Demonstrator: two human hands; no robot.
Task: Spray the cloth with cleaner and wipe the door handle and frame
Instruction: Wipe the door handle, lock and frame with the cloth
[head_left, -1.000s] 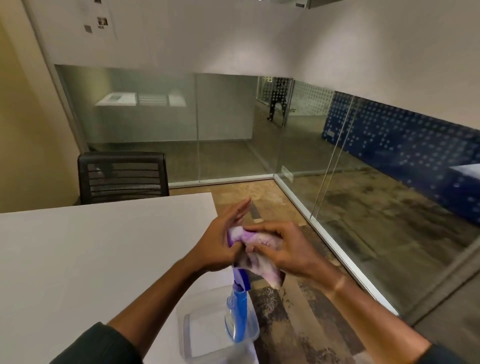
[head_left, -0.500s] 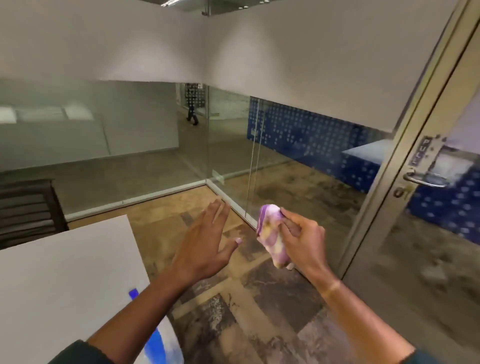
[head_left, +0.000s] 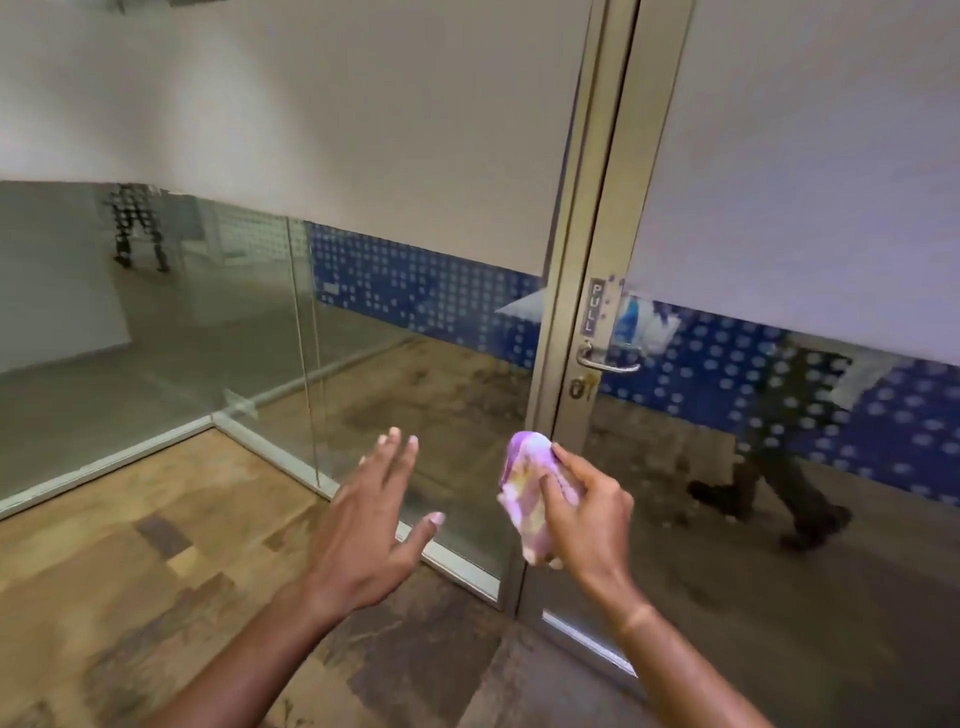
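At the far left, a clear glass partition wall (head_left: 156, 322) ran back to a corner above a patchy brown wood-patterned floor (head_left: 104, 561), its upper part covered by a frosted white band. The left hand (head_left: 363, 525) hovered over the floor near the base of the glass, palm down, its grip spread wide with the fingers straight and the thumb out to the side, touching nothing. Just to its right, the right hand (head_left: 587, 514) held a crumpled purple-and-yellow cloth (head_left: 530, 488); its grip was curled round the bundle, thumb pressed across the front, so that the cloth stood up above the fingers and hung a little below the palm. The cloth was in the air in front of the lower part of the beige metal door frame (head_left: 576, 260), apart from it. Higher up and to the right, on the glass door, sat a silver metal lever door handle (head_left: 605, 361), well above the cloth, with a small vertical plate reading PULL (head_left: 592, 306) over it. The glass beyond the handle showed a blue wall with pale dots and a dim reflection of a person's legs
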